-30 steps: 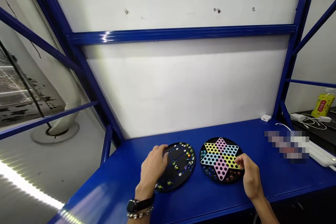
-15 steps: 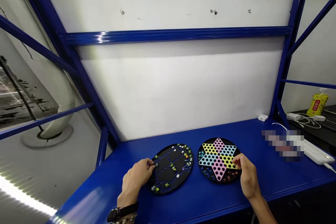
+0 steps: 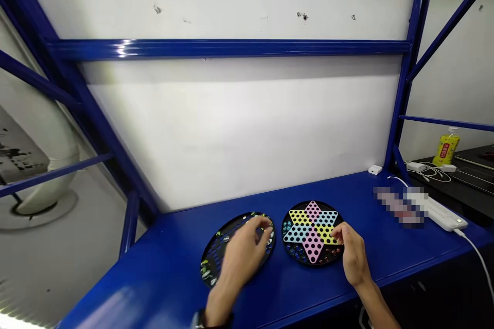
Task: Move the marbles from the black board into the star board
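Observation:
Over the right part of a round black marble board (image 3: 216,253) reaches my left hand (image 3: 245,249), its thumb and index finger apart and curved. Glass marbles (image 3: 207,273) lie around this board's edge and in its holes; the hand covers some of them. A round Chinese checkers board (image 3: 313,236) with a pink, yellow and blue star sits to the right. At its right edge is my right hand (image 3: 353,253), with fingers curled together by the yellow point. What they hold, if anything, is hidden. Blue and red marbles rest in the rim compartments.
Both boards stand on a blue tabletop (image 3: 185,231) before a white wall. Blue frame posts (image 3: 403,108) rise at the sides. To the right lie a white power strip (image 3: 443,216) with a cable, a small white adapter (image 3: 374,169) and a blurred-out item. A yellow bottle (image 3: 446,149) stands beyond.
My left hand has moved from the left rim of the black board to its right part, and its fingers have parted. My right hand stays by the star board. The view has turned slightly right.

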A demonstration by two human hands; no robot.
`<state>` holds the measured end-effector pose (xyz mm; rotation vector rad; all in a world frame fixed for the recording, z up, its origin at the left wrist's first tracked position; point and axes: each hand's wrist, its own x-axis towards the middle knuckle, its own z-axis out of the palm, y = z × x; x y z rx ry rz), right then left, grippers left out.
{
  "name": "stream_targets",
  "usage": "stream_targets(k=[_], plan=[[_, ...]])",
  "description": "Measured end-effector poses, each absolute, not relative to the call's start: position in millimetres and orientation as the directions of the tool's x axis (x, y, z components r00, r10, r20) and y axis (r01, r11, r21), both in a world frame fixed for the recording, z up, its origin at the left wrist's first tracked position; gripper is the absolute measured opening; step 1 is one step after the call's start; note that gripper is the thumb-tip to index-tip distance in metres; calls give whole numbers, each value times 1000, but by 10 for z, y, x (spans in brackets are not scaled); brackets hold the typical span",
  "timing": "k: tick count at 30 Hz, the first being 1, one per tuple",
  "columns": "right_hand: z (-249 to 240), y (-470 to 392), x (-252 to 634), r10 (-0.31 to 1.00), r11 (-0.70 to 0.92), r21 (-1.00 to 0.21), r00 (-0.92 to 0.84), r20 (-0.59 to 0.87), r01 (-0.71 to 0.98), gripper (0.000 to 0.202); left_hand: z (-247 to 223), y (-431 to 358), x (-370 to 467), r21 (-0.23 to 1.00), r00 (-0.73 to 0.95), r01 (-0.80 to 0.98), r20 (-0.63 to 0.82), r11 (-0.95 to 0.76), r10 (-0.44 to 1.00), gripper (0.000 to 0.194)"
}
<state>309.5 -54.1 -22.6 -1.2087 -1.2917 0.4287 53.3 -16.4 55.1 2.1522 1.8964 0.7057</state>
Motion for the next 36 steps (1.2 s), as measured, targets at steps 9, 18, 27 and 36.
stream_targets(k=[9, 18, 27, 36], plan=[[-232, -543, 3083, 824, 364, -855, 300, 481, 369, 56, 134, -350, 1484, 419, 465, 765, 167, -489, 870, 10], [-312, -499, 3151, 822, 379, -836, 271, 501, 396, 58, 78, -406, 1553, 422, 565, 692, 189, -586, 803, 21], [-240, -556, 3079, 854, 357, -848, 230, 466, 391, 54, 48, -435, 1304, 358, 562, 714, 220, -602, 797, 21], [-205, -578, 3078, 867, 349, -861, 221, 446, 369, 55, 333, -71, -23, 232, 151, 955, 160, -186, 975, 38]])
